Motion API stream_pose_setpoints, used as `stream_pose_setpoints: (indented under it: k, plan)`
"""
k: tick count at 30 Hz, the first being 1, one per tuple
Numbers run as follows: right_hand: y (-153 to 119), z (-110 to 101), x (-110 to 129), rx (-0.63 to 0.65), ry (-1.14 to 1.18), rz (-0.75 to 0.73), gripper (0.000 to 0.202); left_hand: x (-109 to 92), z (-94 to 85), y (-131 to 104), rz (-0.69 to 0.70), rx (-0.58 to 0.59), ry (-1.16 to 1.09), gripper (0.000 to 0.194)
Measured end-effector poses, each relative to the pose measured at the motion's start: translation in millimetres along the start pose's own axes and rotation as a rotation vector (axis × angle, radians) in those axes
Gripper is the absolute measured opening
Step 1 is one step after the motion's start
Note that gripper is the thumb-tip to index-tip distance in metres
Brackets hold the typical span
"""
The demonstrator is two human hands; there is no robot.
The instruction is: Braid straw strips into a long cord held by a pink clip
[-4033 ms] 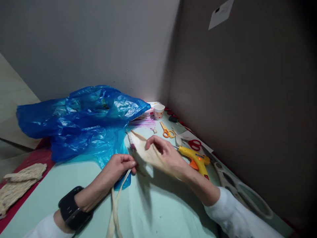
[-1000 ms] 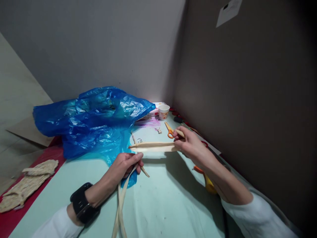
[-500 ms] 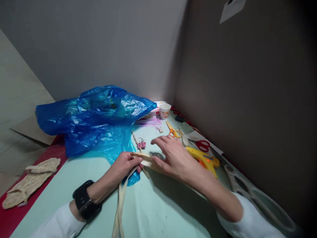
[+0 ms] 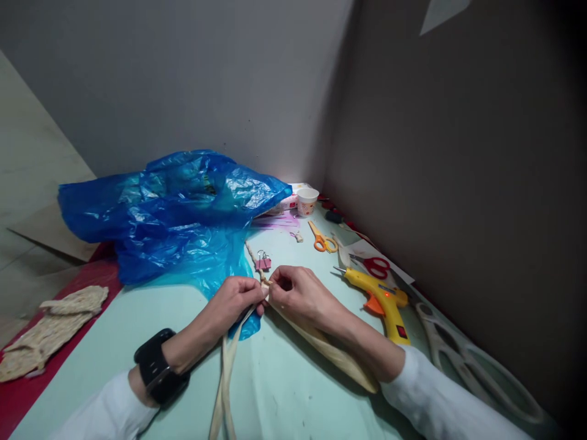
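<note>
A thin pale braid (image 4: 251, 252) runs down the table to a pink binder clip (image 4: 263, 263) and on to my fingertips. My left hand (image 4: 238, 297) pinches the pale strips just below the clip; two long strips (image 4: 225, 382) hang from it toward the front edge. My right hand (image 4: 300, 293) is closed beside it, its fingertips on the strands, and a wide pale strip (image 4: 342, 354) trails from it under my forearm. The two hands almost touch. The exact crossing of the strands is hidden by my fingers.
A crumpled blue plastic bag (image 4: 178, 214) covers the back left. On the right lie a yellow glue gun (image 4: 383, 293), red scissors (image 4: 376, 267), orange scissors (image 4: 323, 241) and large scissors (image 4: 458, 354). A paper cup (image 4: 307, 202) stands behind; a woven piece (image 4: 55, 333) lies left.
My right hand has moved left and closed from a spread pose, its fingertips now beside my left hand. The wide strip has swung down and right. The glue gun is less covered.
</note>
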State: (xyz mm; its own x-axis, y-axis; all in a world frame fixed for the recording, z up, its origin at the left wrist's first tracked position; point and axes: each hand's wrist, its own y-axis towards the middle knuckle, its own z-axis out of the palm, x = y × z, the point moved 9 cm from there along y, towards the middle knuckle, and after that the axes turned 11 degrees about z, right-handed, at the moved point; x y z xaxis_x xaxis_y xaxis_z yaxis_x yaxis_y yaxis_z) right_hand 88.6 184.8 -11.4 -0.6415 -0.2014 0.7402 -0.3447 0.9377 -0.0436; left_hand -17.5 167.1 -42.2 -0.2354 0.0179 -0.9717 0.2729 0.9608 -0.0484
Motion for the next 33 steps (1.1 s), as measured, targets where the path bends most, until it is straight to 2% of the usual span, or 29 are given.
stream_pose_setpoints:
  k: [7, 14, 22, 27, 33]
  plan:
    - [-7.4, -2.6, 0.8, -0.009, 0.038, 0.052, 0.012, 9.2, -0.6, 0.4, -0.015, -0.014, -0.009, 0.028]
    - [-3.6, 2.2, -6.4, 0.083, 0.120, 0.088, 0.015, 4.9, 0.9, 0.2, 0.016, -0.002, -0.004, 0.027]
    - [-6.7, 6.2, -4.8, 0.018, 0.102, 0.059, 0.011, -2.2, 0.2, 0.0, 0.065, 0.005, 0.065, 0.027]
    - [-11.7, 4.0, -5.9, -0.061, 0.070, 0.100, 0.010, -2.2, 1.3, 1.7, 0.084, 0.027, 0.086, 0.027]
    - [-11.5, 3.8, -7.9, -0.060, 0.074, 0.167, 0.010, -2.9, 2.8, 1.6, 0.077, 0.041, 0.087, 0.026]
